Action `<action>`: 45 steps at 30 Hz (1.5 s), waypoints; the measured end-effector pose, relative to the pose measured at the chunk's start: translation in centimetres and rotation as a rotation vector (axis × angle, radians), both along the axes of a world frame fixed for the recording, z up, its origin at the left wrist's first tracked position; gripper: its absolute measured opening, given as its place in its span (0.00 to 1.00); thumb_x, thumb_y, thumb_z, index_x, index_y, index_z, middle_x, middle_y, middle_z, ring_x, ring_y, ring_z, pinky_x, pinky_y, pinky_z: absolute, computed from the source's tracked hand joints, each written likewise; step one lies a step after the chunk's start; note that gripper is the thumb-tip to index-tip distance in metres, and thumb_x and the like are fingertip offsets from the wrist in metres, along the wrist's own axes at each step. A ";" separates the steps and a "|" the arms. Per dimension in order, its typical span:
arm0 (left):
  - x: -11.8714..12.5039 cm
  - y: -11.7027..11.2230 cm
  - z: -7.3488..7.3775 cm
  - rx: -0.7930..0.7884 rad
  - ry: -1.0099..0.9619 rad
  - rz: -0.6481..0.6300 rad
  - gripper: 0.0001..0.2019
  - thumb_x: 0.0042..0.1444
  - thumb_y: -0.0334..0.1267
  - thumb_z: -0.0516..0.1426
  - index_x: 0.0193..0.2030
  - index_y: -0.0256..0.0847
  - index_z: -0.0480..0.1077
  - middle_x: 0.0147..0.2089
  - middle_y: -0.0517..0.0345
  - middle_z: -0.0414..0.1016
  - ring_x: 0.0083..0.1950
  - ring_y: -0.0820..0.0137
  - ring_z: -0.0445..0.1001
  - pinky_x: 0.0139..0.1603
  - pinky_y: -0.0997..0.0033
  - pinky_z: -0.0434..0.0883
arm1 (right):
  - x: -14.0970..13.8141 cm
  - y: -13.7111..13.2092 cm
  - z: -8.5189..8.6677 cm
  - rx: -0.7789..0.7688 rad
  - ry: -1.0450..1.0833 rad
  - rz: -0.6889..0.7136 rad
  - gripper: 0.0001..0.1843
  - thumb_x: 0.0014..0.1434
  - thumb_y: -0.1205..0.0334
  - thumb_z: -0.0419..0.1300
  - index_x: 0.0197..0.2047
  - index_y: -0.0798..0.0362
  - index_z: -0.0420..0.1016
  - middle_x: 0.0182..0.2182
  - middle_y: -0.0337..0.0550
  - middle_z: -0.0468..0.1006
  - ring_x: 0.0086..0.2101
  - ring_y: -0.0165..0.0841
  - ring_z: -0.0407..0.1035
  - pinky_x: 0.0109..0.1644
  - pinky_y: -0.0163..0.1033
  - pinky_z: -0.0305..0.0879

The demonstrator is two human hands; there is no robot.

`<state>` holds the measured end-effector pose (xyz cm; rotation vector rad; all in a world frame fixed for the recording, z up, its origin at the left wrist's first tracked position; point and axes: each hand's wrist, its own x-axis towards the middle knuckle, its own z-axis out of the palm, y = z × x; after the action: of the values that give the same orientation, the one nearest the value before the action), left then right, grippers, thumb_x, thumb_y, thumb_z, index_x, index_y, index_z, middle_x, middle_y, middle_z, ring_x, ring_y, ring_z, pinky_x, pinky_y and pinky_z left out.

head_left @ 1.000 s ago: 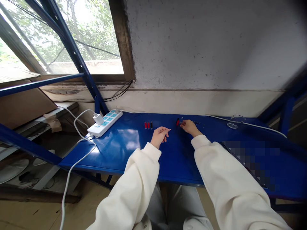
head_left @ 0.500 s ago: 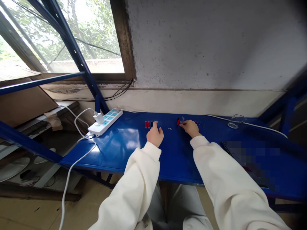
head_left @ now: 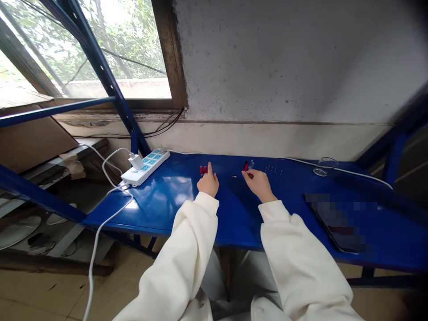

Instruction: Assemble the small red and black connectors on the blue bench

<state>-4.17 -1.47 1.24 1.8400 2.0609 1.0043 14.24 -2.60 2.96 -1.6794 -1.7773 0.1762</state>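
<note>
My left hand point(head_left: 208, 183) rests at the small red cylinders point(head_left: 201, 170) on the blue table point(head_left: 160, 205), index finger stretched forward and thumb apart. It holds nothing that I can see and partly covers the row. My right hand point(head_left: 258, 183) is pinched, thumb against fingertips, just in front of a red-and-black cylinder point(head_left: 246, 166). Whatever the pinch may hold is too small or hidden to name. Small clear pieces point(head_left: 252, 164) stand beside that cylinder. A tiny pale bit point(head_left: 234, 176) lies between my hands.
Several tiny dark pieces point(head_left: 271, 168) lie to the right of my right hand. A clear round container point(head_left: 321, 170) stands farther right, before a white cable. A dark flat device point(head_left: 329, 223), partly blurred, lies at the right. A white power strip point(head_left: 145, 167) with a plug is on the left.
My right hand has drawn back towards me from the clear pieces, uncovering them and the tiny dark pieces. The left hand stays by the red cylinders. The view has shifted slightly.
</note>
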 end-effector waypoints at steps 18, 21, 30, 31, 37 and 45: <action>1.5 -0.2 0.4 -0.051 -1.039 -0.615 0.14 0.51 0.42 0.55 0.41 0.36 0.64 0.30 0.58 0.71 0.14 0.82 0.62 0.13 0.80 0.52 | -1.9 -0.8 -1.3 0.029 0.289 0.149 0.21 0.60 0.45 0.39 0.28 0.51 0.62 0.24 0.41 0.72 0.25 0.32 0.66 0.30 0.35 0.56; 1.6 -0.5 0.6 -0.092 -1.079 -0.685 0.17 0.49 0.44 0.57 0.42 0.36 0.64 0.31 0.58 0.71 0.15 0.81 0.64 0.12 0.81 0.52 | -2.2 -1.3 -0.9 0.081 0.350 0.206 0.23 0.60 0.46 0.39 0.25 0.51 0.60 0.22 0.40 0.71 0.24 0.30 0.65 0.30 0.34 0.56; 1.6 -0.6 0.5 -0.092 -1.103 -0.726 0.18 0.49 0.45 0.57 0.43 0.36 0.64 0.32 0.57 0.71 0.15 0.80 0.65 0.12 0.80 0.53 | -2.3 -1.5 -0.8 0.155 0.423 0.220 0.21 0.60 0.47 0.42 0.24 0.51 0.61 0.21 0.39 0.69 0.24 0.29 0.63 0.30 0.34 0.56; 1.6 -0.6 0.5 -0.092 -1.103 -0.725 0.18 0.49 0.45 0.57 0.43 0.36 0.64 0.32 0.57 0.71 0.15 0.81 0.65 0.12 0.80 0.53 | -2.3 -1.5 -0.9 0.159 0.422 0.225 0.21 0.60 0.47 0.42 0.24 0.52 0.61 0.22 0.39 0.69 0.24 0.29 0.63 0.30 0.34 0.56; 1.6 -0.7 0.6 -0.087 -1.099 -0.698 0.18 0.49 0.45 0.57 0.43 0.36 0.65 0.32 0.57 0.72 0.15 0.81 0.65 0.12 0.80 0.53 | -2.2 -1.4 -1.1 0.176 0.409 0.237 0.20 0.60 0.48 0.42 0.25 0.52 0.61 0.23 0.39 0.69 0.23 0.28 0.62 0.29 0.33 0.56; 1.6 -0.9 0.8 -0.117 -1.110 -0.717 0.19 0.47 0.45 0.59 0.42 0.36 0.64 0.32 0.57 0.72 0.17 0.79 0.67 0.13 0.80 0.55 | -2.3 -1.5 -1.1 0.183 0.445 0.243 0.19 0.60 0.49 0.43 0.24 0.51 0.59 0.20 0.38 0.67 0.24 0.29 0.62 0.30 0.33 0.57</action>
<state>-2.54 -2.38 2.01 1.2644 0.7206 1.2058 11.94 -4.12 1.84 -1.1821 -1.5943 0.4443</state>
